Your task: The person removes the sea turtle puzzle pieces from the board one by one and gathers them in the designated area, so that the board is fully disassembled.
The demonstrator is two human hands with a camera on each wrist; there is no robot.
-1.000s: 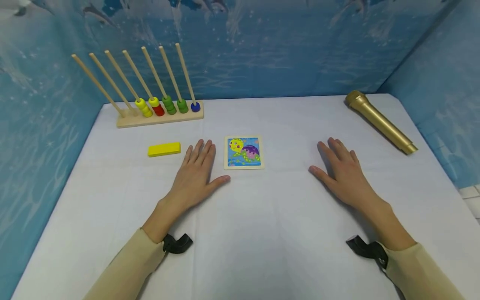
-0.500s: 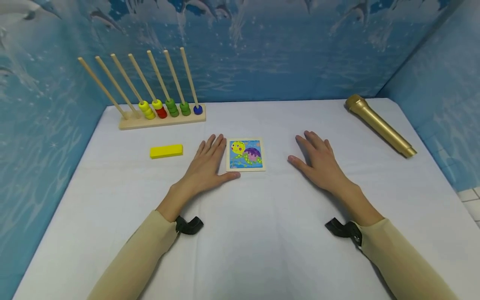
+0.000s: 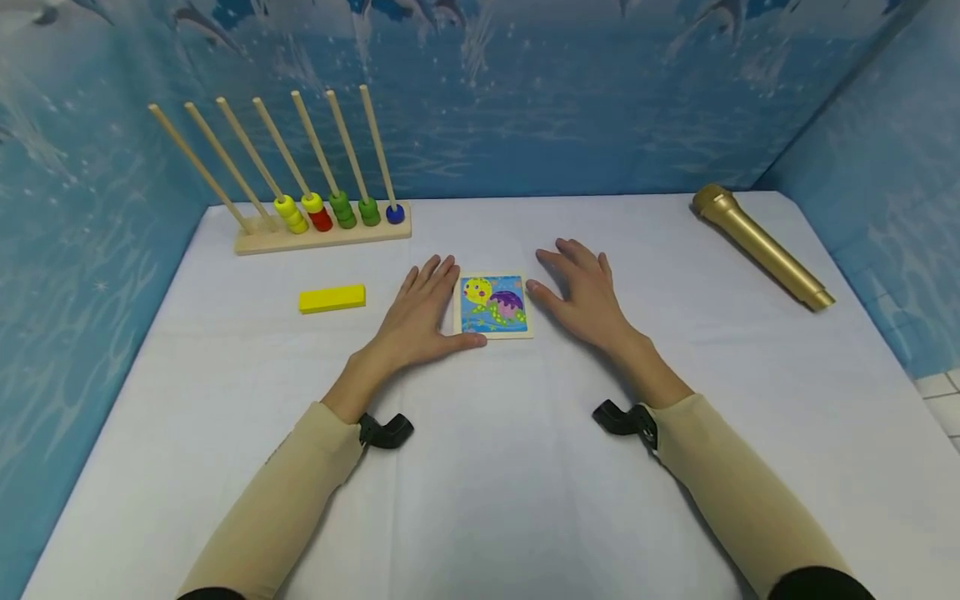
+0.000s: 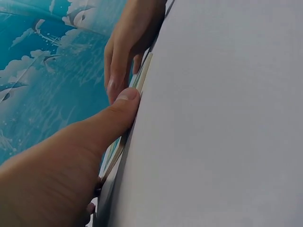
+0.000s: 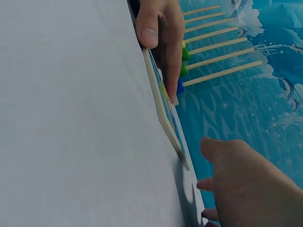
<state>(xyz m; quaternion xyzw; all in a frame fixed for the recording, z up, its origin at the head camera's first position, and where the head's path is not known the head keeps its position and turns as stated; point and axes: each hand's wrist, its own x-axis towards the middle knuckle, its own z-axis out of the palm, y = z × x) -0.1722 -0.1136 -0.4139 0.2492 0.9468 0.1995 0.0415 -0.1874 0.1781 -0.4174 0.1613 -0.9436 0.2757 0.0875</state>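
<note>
Left hand [image 3: 418, 321] is lying spread, fingers pretty straight, along the left side of a square, pale-wood-framed picture board [image 3: 493, 305] with a yellow-headed, purple-shelled turtle on blue, its thumb touching the near edge. Meanwhile the right hand [image 3: 588, 300] is hovering just off the other side, fingers loosely spread, so the board's basically sitting between them on a white cloth-covered table [image 3: 480, 475].

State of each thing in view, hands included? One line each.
Left hand: extended, touching picture tile
Right hand: fingers extended, apart from tile
Picture tile: picture side up
Abacus: upright, two leftmost rods bare
Yellow block: lying flat
Gold microphone: lying on its side
</note>
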